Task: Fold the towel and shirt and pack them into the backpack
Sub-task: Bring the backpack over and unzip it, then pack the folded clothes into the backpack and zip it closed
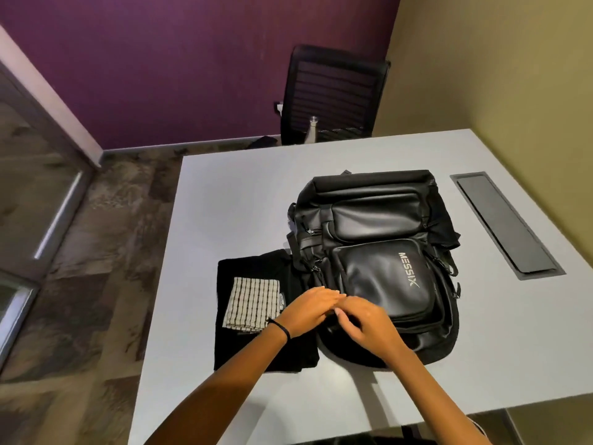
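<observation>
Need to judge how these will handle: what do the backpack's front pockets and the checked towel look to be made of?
The backpack front pockets look like smooth faux leather or coated fabric: black with soft glossy highlights and moulded panels; real leather can't be ruled out. The checked towel looks like woven cotton: matte, light with dark grid lines, folded flat on the folded black shirt, which looks like matte soft fabric.

The bench (224, 194) lies bare along its left edge and far-left corner — open passage. The backpack (378, 252) fills the middle, the folded shirt (250, 348) touching its left side, a recessed panel (507, 226) near the right edge.
</observation>
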A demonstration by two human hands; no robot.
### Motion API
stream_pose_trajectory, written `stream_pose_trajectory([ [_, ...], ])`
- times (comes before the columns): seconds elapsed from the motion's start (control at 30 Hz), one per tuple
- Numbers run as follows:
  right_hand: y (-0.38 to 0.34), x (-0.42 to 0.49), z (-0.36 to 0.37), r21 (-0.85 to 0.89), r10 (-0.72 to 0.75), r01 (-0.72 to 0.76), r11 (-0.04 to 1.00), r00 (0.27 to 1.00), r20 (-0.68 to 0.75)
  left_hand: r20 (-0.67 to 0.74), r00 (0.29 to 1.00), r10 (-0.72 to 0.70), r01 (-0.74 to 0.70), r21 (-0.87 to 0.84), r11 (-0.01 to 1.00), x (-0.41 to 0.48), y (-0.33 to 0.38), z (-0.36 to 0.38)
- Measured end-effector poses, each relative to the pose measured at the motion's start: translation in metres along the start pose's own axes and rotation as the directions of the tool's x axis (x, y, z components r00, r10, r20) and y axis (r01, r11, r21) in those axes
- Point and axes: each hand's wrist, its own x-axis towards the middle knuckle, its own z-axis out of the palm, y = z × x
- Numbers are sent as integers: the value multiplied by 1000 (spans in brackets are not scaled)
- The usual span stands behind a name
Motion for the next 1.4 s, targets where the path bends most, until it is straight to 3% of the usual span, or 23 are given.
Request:
stream_pose_trajectory([
  [0.13, -19, 33, 16, 61, 0, -3, 998, 999, 51, -150, 979, -137, 144, 37, 989, -42, -27, -15],
  [0.2, -26, 46, 29, 53, 4, -10, 999, 994, 113, -266, 934, -237, 259, 51, 964, -69, -48, -20],
  [0.3, -33, 62, 55, 8, 24, -27, 1000, 966, 256, -417, 809, -414, 443, -29, 896, -107, -72, -27],
  [0.37, -39, 70, 74, -13, 46, -45, 999, 939, 341, -468, 678, -566, 550, -187, 814, -131, -83, -29],
  [0.47, -54, 78, 100, -12, 124, -129, 992, 917, 380, -360, 452, -816, 662, -478, 577, -156, -93, -25],
  [0.57, -71, 83, 124, -24, 155, -157, 987, 912, 381, -155, 335, -929, 738, -571, 361, -165, -97, -18],
  [0.77, -80, 83, 155, -83, 273, -270, 959, 808, 522, -14, 315, -949, 706, -665, 244, -162, -98, -6],
  [0.9, -76, 75, 159, -257, 282, -163, 953, 788, 548, -11, 295, -956, 698, -680, 223, -156, -102, -4],
  [1.13, -71, 79, 156, -352, 274, -67, 934, 767, 581, 29, 244, -969, 617, -776, 132, -148, -108, -5],
  [1.27, -76, 88, 153, -203, 325, -254, 946, 754, 571, 83, 276, -958, 555, -827, 88, -151, -111, -2],
  [1.4, -79, 98, 156, 55, 415, -487, 872, 793, 445, 126, 260, -957, 509, -861, 25, -144, -106, -10],
])
